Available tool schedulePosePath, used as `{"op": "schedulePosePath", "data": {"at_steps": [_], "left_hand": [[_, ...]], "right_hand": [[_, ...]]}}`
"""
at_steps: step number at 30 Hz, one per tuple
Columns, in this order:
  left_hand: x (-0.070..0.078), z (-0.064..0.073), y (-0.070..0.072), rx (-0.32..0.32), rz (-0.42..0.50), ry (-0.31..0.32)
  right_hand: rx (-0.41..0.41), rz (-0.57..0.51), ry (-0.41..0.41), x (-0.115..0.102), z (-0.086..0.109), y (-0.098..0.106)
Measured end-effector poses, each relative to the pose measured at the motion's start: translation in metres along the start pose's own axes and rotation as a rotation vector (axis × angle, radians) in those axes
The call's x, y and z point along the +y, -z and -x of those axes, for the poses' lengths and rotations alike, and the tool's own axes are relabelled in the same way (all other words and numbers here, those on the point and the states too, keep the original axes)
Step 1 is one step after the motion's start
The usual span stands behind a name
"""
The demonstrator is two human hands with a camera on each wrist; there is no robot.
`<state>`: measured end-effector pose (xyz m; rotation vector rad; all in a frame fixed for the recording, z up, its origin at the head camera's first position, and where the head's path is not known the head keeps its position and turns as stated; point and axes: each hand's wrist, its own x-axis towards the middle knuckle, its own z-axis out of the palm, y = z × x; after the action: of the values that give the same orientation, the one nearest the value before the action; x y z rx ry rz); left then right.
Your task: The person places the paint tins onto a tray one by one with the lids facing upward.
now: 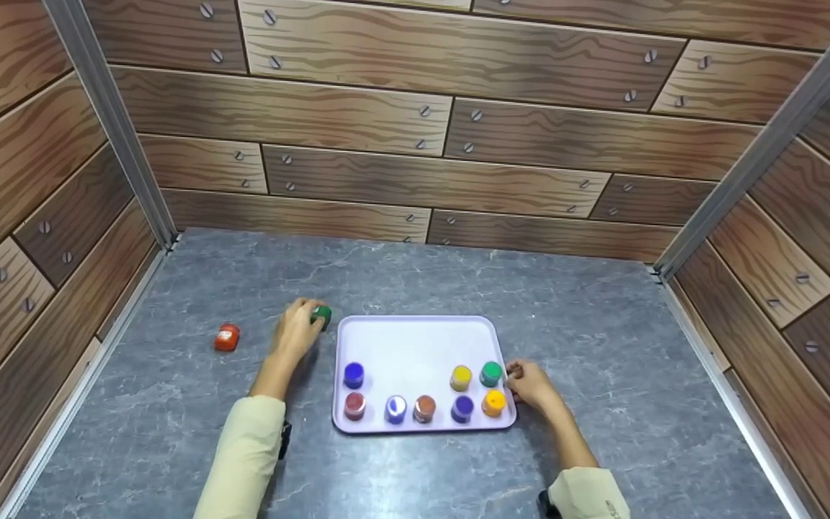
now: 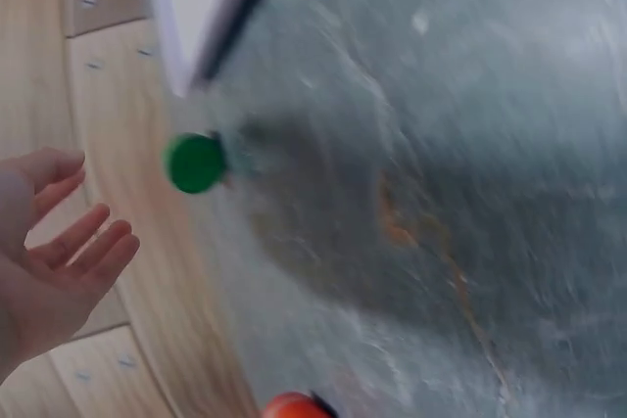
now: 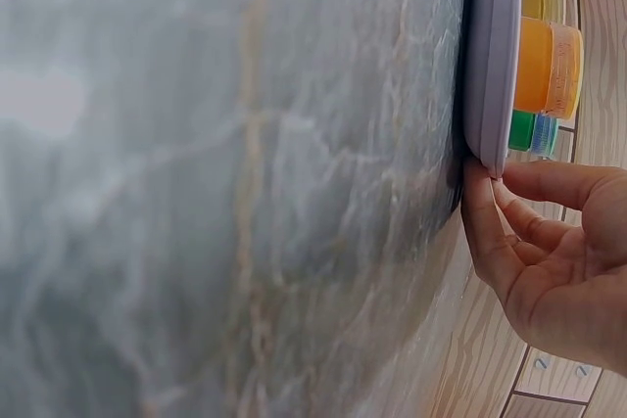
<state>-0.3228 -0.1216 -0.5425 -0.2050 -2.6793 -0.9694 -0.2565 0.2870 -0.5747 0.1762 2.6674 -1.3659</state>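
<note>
My left hand (image 1: 298,328) reaches to a small green paint jar (image 1: 322,316) on the table, left of the lilac tray (image 1: 415,324). In the left wrist view its fingers are spread and stand apart from the jar's green lid (image 2: 196,163). My right hand (image 1: 530,383) pinches the tray's right edge, thumb on top and fingers beneath, as the right wrist view shows. Several small paint jars stand in the tray, among them a yellow jar (image 1: 461,378), an orange jar (image 1: 493,403), another green jar (image 1: 491,373) and a brown jar (image 1: 424,409).
A red paint jar (image 1: 226,337) lies on its side on the grey marbled table (image 1: 415,476), left of my left hand. At the tray's left end stand a blue jar (image 1: 354,375) and a dark red jar (image 1: 354,406). Wood-patterned walls (image 1: 357,115) enclose the table at the back and sides.
</note>
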Motion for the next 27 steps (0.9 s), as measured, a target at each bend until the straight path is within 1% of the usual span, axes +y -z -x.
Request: {"op": "schedulePosePath", "data": {"at_steps": [3,6,9,13,15,17,21,24,27], "left_hand": [[-0.011,-0.002,-0.005,-0.063,-0.015,-0.001],[-0.02,-0.003,-0.01,-0.1,-0.017,-0.023],[-0.026,-0.004,-0.014,-0.113,-0.001,-0.059],[-0.032,-0.004,-0.017,-0.104,0.027,-0.108],[-0.033,-0.004,-0.019,-0.099,0.032,-0.128],[-0.033,-0.004,-0.02,-0.094,0.017,-0.141],[-0.029,-0.006,-0.022,-0.086,-0.062,-0.126],[-0.027,-0.009,-0.023,-0.094,-0.119,-0.141],[-0.027,-0.013,-0.025,-0.12,-0.145,-0.176]], "right_hand": [[-0.003,0.001,-0.003,0.0,0.0,0.0],[0.0,0.0,-0.01,-0.001,0.001,0.0],[0.002,-0.001,-0.005,0.0,0.001,0.0],[-0.001,-0.002,0.01,0.001,0.0,-0.001],[-0.004,0.005,0.01,0.001,0.0,-0.001],[-0.004,0.011,0.006,0.001,0.0,-0.001],[0.001,0.017,0.019,0.0,0.001,0.001],[0.008,0.006,0.011,0.0,-0.001,0.0],[-0.001,-0.024,0.028,0.013,-0.01,-0.002]]}}
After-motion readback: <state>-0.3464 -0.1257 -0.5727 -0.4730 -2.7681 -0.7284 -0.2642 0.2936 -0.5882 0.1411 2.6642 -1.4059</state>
